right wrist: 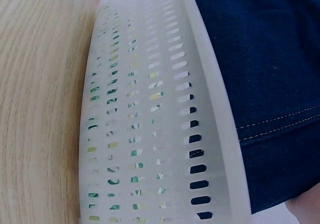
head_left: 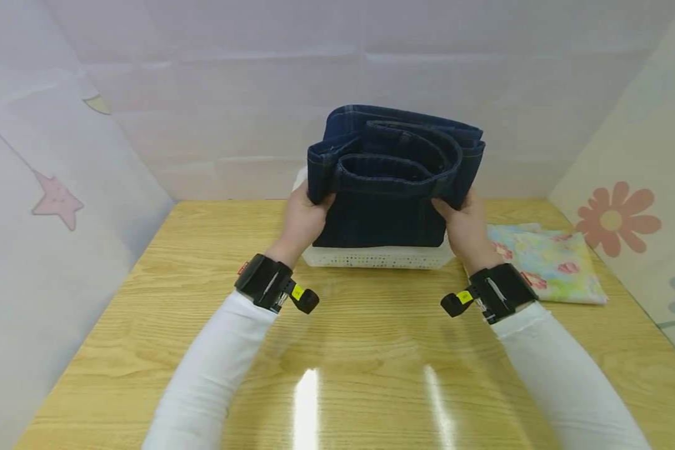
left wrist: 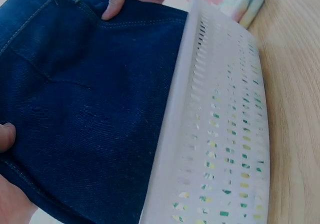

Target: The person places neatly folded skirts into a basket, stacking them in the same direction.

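Jeans (head_left: 379,215): folded, dark blue, held up between both hands, the lower edge just inside the near rim of the basket (head_left: 379,258).
Left hand (head_left: 305,219): grips the left side, thumb on the near face.
Right hand (head_left: 465,228): grips the right side, thumb likewise in front.
Basket: white, slotted, on the table (head_left: 360,337); green and yellow patches show through its slots.
Cloths (head_left: 562,269): floral, folded, on the table right of the basket.
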`<state>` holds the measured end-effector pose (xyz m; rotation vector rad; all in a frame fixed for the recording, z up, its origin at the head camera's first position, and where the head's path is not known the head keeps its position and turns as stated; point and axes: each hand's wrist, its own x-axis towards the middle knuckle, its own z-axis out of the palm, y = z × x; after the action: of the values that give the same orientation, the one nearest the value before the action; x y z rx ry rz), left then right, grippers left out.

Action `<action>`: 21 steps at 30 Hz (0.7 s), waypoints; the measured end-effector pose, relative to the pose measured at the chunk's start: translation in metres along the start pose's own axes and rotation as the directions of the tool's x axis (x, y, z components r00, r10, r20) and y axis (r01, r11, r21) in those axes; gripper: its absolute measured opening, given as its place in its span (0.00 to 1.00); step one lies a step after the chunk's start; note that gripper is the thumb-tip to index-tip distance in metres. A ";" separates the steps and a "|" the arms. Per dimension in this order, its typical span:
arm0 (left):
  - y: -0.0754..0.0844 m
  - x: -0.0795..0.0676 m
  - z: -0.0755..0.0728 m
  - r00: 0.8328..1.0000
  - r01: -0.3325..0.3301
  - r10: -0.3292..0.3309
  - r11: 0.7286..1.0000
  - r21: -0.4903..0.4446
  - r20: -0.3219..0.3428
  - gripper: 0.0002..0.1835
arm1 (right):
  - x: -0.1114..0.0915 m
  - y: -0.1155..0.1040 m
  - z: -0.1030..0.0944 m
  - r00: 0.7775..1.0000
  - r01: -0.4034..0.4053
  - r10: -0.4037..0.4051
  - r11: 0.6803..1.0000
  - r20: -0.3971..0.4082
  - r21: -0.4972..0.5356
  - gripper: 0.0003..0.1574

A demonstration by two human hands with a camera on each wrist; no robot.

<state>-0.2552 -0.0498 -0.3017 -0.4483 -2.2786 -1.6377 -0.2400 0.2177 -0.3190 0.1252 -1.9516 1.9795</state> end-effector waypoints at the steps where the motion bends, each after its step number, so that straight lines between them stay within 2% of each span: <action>1: -0.001 0.002 0.000 1.000 0.004 -0.004 1.000 -0.003 0.007 0.13 | 0.001 0.001 0.000 1.000 -0.008 0.008 1.000 0.001 -0.003 0.27; 6: -0.006 0.009 0.002 0.998 0.057 -0.057 0.998 -0.001 0.011 0.15 | 0.011 0.010 0.004 0.995 -0.084 0.088 0.993 0.044 -0.078 0.29; 10: -0.015 0.013 0.006 0.991 0.134 -0.134 0.991 -0.027 0.005 0.18 | 0.019 0.018 0.006 0.980 -0.150 0.170 0.974 0.103 -0.171 0.34; 14: -0.028 0.014 0.014 0.980 0.197 -0.195 0.980 -0.035 0.034 0.20 | 0.023 0.025 0.006 0.968 -0.195 0.227 0.949 0.109 -0.247 0.38; 17: -0.037 0.013 0.019 0.969 0.242 -0.240 0.970 -0.033 0.059 0.21 | 0.025 0.028 0.004 0.950 -0.242 0.289 0.921 0.120 -0.306 0.41; 21: -0.045 0.010 0.022 0.949 0.308 -0.305 0.951 -0.034 0.086 0.24 | 0.029 0.032 0.002 0.909 -0.290 0.377 0.878 0.177 -0.381 0.41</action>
<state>-0.2840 -0.0421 -0.3425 -0.1770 -2.4743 -1.8503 -0.2772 0.2217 -0.3403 -0.0703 -2.6105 1.8442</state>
